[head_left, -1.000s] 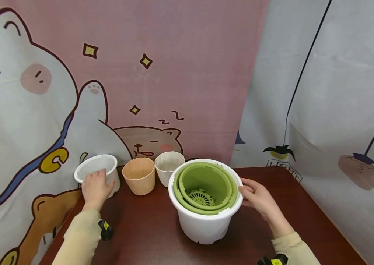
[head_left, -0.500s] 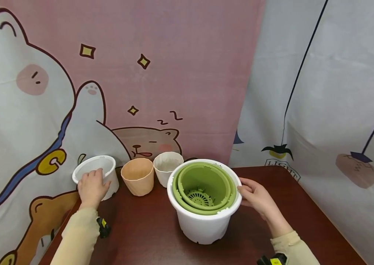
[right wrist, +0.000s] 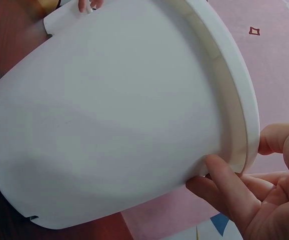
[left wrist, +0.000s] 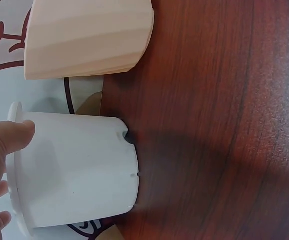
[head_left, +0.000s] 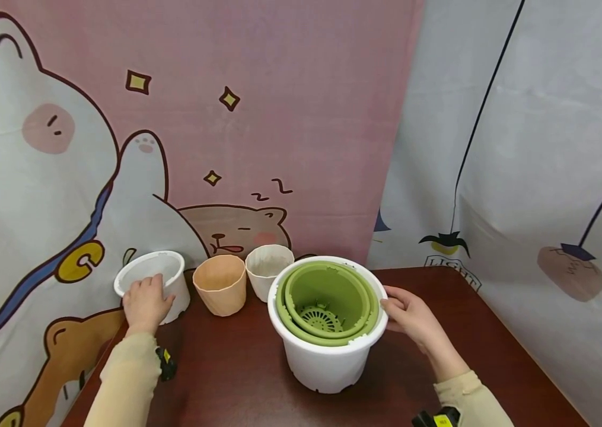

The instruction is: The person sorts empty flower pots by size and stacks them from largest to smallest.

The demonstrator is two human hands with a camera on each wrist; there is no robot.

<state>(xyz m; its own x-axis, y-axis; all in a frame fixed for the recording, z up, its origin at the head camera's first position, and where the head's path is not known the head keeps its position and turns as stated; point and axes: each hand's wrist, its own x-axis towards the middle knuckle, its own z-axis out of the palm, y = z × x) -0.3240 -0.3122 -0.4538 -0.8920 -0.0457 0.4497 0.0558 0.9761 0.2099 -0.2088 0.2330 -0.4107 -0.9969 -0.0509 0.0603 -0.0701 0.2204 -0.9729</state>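
Right hand (head_left: 413,318) pinches the large white pot (head_left: 324,365) by its rim, thumb opposing fingers; left hand (head_left: 146,301) grips the small white pot (left wrist: 79,170) likewise. Both stand on the table (head_left: 215,367), 2 green pots (head_left: 333,290) nested in the larger. Even rim pressure should keep each level.

Left hand (head_left: 145,303) and right hand (head_left: 410,315) (well apart) both pinch.
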